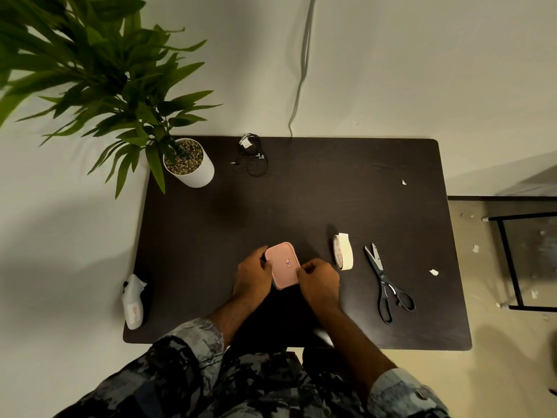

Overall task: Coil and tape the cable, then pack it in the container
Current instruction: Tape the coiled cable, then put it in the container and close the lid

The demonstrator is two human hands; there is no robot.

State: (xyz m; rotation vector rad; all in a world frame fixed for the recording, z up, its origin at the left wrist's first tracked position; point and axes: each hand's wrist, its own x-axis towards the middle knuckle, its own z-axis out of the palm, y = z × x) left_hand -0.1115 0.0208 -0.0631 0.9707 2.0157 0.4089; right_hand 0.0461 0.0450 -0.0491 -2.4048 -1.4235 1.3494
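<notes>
Both hands, left hand (pixel 253 271) and right hand (pixel 319 277), clasp the lidded pink container (pixel 283 265); coiled cable (pixel 252 155) far off; steady the base, lift lid evenly.

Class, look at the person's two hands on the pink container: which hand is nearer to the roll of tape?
Right. The right hand grips the pink container's right edge, just left of the roll of tape. The left hand holds the container's far side, farther away.

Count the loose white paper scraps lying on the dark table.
2: one scrap near the far right edge, another scrap right of the scissors. More lie on the floor.
</notes>
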